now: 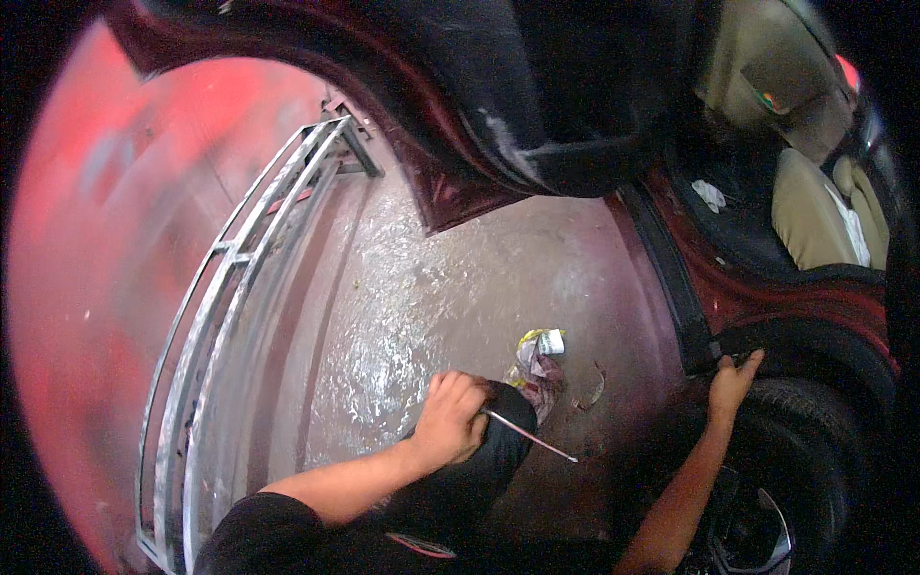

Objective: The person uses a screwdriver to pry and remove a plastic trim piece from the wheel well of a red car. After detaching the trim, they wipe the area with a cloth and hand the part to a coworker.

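Observation:
My left hand (452, 417) is a closed fist resting at my dark-clothed knee (508, 412). A screwdriver (532, 437) is gripped in it, its thin metal shaft slanting down to the right; the fist hides the handle. On the right, my right hand (736, 379) is at the lower edge of the black wheel arch trim (767, 335), just above the tire (805, 407). Thumb and forefinger press against that edge, and the other fingers are mostly hidden. A black sill strip (666, 278) on the dark red car body (767, 299) ends beside this hand.
An open car door (460, 105) hangs overhead. Along the left stands a long metal frame (230, 254) near a red wall (105, 240). Crumpled cloth and wrapping (539, 369) lie on the wet-looking floor (402, 297). A beige seat (810, 211) shows inside the car.

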`<state>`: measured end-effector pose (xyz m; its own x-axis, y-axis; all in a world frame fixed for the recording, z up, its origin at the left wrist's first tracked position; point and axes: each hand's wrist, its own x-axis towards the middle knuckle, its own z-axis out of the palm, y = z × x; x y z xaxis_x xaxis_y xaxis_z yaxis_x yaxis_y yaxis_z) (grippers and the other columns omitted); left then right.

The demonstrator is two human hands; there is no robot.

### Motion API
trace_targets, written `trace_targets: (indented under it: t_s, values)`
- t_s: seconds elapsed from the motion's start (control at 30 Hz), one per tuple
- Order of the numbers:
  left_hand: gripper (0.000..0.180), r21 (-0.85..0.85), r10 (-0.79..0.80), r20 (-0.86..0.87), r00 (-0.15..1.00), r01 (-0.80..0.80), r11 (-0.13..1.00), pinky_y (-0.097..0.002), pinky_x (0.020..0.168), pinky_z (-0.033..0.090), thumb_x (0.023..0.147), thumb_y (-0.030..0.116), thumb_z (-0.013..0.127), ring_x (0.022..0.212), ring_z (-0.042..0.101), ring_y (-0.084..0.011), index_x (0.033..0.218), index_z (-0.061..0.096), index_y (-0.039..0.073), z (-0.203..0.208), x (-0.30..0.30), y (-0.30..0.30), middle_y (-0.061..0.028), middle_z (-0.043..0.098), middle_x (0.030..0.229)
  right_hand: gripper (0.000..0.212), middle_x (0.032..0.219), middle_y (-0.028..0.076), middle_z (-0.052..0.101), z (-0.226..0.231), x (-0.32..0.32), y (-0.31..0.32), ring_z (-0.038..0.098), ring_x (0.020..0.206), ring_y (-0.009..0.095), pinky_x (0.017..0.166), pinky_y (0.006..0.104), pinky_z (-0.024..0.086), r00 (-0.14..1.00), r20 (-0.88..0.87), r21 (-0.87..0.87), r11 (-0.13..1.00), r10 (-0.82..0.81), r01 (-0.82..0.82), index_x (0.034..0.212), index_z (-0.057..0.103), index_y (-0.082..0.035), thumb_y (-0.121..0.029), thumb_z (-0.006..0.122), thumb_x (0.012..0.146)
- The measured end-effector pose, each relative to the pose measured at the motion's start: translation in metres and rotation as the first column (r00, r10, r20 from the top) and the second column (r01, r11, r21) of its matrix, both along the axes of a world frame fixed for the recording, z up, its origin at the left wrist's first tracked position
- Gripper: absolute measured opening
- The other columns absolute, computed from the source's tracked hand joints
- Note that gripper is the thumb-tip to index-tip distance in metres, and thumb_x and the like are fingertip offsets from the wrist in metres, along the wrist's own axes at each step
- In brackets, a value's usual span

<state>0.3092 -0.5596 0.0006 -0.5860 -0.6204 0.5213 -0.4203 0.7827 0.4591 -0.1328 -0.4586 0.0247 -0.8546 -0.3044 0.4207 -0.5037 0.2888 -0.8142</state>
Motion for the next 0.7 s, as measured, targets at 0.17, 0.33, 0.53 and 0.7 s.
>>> trace_targets:
  t_s: [0.17, 0.33, 0.53, 0.7]
  values:
    - [0.031, 0.034, 0.016, 0.063, 0.998, -0.019, 0.999, -0.0443, 0.08, 0.038, 0.061, 0.004, 0.066, 0.088, 0.051, -0.0329, 0.091, 0.056, 0.003, 0.009, -0.012, -0.029, -0.0132, 0.054, 0.091, 0.072, 0.15, 0.026, 0.018, -0.023, -0.004, 0.0, 0.021, 0.139, 0.035, 0.116, 0.037, 0.013, 0.998, 0.015, -0.004, 0.999, -0.054, 0.054, 0.143, 0.016, 0.009, -0.007, 0.053, 0.084]
    - [0.021, 0.023, 0.02, 0.286, 0.958, -0.028, 0.999, -0.0432, 0.079, 0.039, 0.067, 0.008, 0.061, 0.088, 0.052, -0.0296, 0.088, 0.059, 0.007, 0.03, -0.03, -0.045, -0.0101, 0.056, 0.086, 0.06, 0.145, 0.027, 0.028, 0.002, 0.023, 0.003, 0.028, 0.136, 0.037, 0.112, 0.0433, 0.022, 0.994, 0.098, 0.324, 0.946, -0.045, 0.01, 0.139, 0.029, 0.006, -0.01, 0.054, 0.086]
    - [0.019, 0.005, -0.022, 0.579, 0.815, 0.024, 1.0, -0.0431, 0.08, 0.039, 0.072, 0.014, 0.058, 0.091, 0.053, -0.0263, 0.09, 0.061, 0.009, 0.062, -0.046, -0.064, -0.0078, 0.057, 0.088, 0.037, 0.13, 0.023, 0.047, -0.044, -0.009, 0.02, 0.046, 0.12, 0.036, 0.104, 0.0469, 0.033, 0.987, -0.155, 0.765, 0.636, 0.03, 0.101, 0.119, 0.05, 0.0, -0.016, 0.057, 0.086]
    - [0.02, 0.103, -0.054, 0.752, 0.657, -0.035, 0.994, -0.0427, 0.082, 0.039, 0.077, 0.015, 0.055, 0.096, 0.054, -0.0262, 0.095, 0.061, 0.009, 0.097, -0.033, -0.064, -0.0086, 0.06, 0.093, 0.026, 0.122, 0.022, 0.054, -0.029, 0.019, 0.02, 0.053, 0.11, 0.035, 0.099, 0.0488, 0.039, 0.998, 0.014, 0.524, 0.849, 0.064, -0.061, 0.104, 0.062, -0.004, -0.019, 0.061, 0.083]
